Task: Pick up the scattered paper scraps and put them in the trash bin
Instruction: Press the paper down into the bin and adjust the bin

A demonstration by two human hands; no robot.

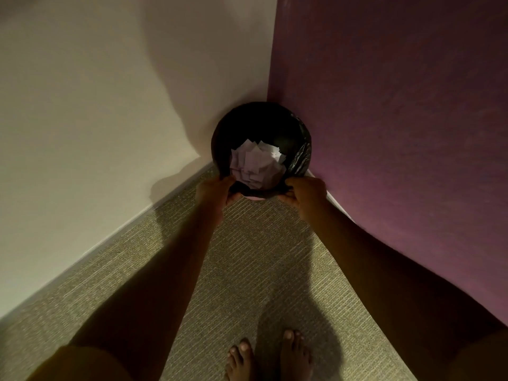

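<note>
A round trash bin (244, 119) lined with a black plastic bag stands in the room's corner. Several white paper scraps (254, 165) lie piled inside it. My left hand (215, 192) grips the bin's near rim on the left side. My right hand (303, 195) grips the near rim on the right side, fingers curled over the bag's edge. Both arms reach forward from the bottom of the view. No loose scraps show on the carpet.
A white wall (96, 119) runs on the left and a purple wall (398, 119) on the right, meeting behind the bin. Beige ribbed carpet (255, 257) covers the floor. My bare feet (269, 356) stand at the bottom edge.
</note>
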